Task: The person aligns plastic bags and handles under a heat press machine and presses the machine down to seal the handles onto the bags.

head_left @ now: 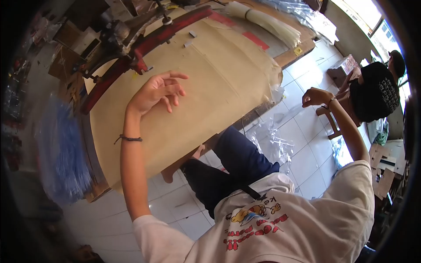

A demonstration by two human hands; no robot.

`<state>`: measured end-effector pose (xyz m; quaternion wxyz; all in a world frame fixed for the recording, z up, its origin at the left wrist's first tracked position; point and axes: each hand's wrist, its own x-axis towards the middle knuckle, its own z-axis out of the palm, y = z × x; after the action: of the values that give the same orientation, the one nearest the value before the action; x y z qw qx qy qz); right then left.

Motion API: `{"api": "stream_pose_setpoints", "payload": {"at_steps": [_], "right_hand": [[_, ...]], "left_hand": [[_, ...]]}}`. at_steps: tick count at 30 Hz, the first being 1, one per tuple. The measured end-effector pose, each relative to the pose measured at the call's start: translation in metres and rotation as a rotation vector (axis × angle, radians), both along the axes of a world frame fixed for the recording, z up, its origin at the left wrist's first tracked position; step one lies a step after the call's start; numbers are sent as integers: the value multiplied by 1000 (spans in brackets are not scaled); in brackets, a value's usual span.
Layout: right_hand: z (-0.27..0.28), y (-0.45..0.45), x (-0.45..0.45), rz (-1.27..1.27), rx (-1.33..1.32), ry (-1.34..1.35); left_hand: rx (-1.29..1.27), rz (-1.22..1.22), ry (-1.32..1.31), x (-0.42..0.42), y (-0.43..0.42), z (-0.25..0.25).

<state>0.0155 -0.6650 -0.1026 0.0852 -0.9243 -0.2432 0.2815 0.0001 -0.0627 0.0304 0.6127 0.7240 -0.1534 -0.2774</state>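
My left hand (158, 93) is raised over the table, which is covered with brown paper (206, 83). Its fingers are loosely bent and apart, with nothing in them. Close by, beyond the fingertips, runs a long red metal bar (151, 41) with a red bracket (139, 63). Out to the right, past the table's edge and above the tiled floor, I hold my right hand (317, 97) with its fingers curled together. Whatever it may grip is hard to see; a faint clear film shows beside it. Two small grey pieces (188, 44) lie on the paper.
A tied bundle of whitish plastic strips (267, 24) lies at the table's far end. Bluish plastic (63, 151) hangs at the left. Crumpled clear plastic (274, 142) is on the floor. At the right are a person in a black cap (375, 92) and a wooden stool (330, 122).
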Motion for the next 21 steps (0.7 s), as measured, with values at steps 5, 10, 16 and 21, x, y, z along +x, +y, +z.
{"api": "stream_pose_setpoints", "payload": {"at_steps": [5,10,16,21], "right_hand": [[-70,-5,-35,-95,-178,70],[-230,-18,-209,-93,-215,-153],[-277,29,-440,-234,-299,363],[-282,57,-490,-453,-33,535]], "left_hand": [[5,24,5,-1,-1,1],[32,-19,-6,2,-1,-1],[50,-54,21,3,-4,-1],[46,-56,-5,0,-7,0]]}}
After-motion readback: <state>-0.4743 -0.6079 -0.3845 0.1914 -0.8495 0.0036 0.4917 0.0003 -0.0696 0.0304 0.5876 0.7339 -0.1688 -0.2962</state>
